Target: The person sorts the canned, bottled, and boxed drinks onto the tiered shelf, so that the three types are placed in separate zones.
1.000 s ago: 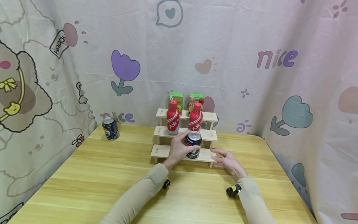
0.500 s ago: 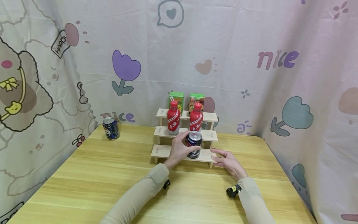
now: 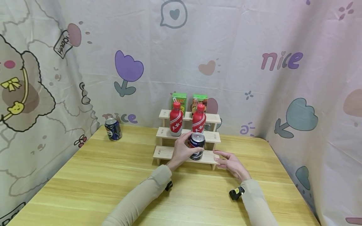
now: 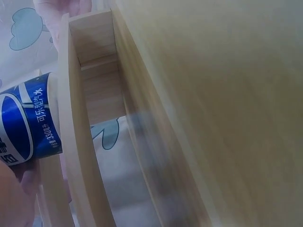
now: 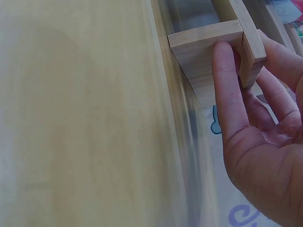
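Observation:
My left hand (image 3: 181, 151) grips a dark blue soda can (image 3: 197, 137), which stands upright on the right part of the lowest step of a three-tier wooden display stand (image 3: 164, 152). Blue lettered print on the can's side shows in the left wrist view, at the board's edge. At the stand's right end, my right hand (image 3: 234, 165) holds the lowest step. Its thumb (image 5: 228, 85) presses against the end leg, while the other fingers reach around the board's end in the right wrist view.
Two red bottles (image 3: 176, 121) stand on the middle step. Behind them, two green-topped drink cartons (image 3: 182, 99) are on the top step. Another blue can (image 3: 113, 130) stands at the table's back left corner. A printed curtain (image 3: 234, 37) hangs behind the wooden table (image 3: 85, 182).
The head view shifts very slightly. Both hands, the can and the stand keep their places.

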{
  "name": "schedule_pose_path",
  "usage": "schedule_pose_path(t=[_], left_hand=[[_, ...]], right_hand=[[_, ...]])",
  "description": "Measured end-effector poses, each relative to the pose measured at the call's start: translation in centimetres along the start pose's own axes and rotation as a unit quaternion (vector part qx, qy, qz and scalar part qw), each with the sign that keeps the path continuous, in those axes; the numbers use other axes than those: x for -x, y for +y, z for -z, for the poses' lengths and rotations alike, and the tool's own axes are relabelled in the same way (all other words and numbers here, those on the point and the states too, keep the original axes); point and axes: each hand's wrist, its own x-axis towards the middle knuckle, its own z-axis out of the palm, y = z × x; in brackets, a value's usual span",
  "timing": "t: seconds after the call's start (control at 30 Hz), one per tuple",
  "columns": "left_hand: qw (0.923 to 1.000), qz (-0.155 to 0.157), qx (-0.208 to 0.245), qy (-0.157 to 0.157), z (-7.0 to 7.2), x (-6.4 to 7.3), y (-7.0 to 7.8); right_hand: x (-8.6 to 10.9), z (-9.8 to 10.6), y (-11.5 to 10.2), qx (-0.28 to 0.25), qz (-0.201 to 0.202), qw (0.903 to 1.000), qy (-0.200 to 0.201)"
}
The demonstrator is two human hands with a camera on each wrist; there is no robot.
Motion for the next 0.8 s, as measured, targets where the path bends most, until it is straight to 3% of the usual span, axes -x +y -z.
schedule_pose_path(t=[0.23, 0.47, 0.8], left_hand=[[1.0, -0.004, 0.005, -0.001, -0.1, 0.0, -0.3], [0.9995, 0.021, 0.019, -0.015, 0.2, 0.0, -0.4], [0.998, 0.027, 0.056, 0.012, 1.8, -0.7, 0.3]], right_hand=[[-0.1, 0.1, 0.1, -0.001, 0.001, 1.0, -0.002], [-0.1, -0.1, 0.1, -0.002, 0.001, 1.0, -0.003], [0.0, -0.2, 0.0, -0.004, 0.005, 1.0, 0.001]])
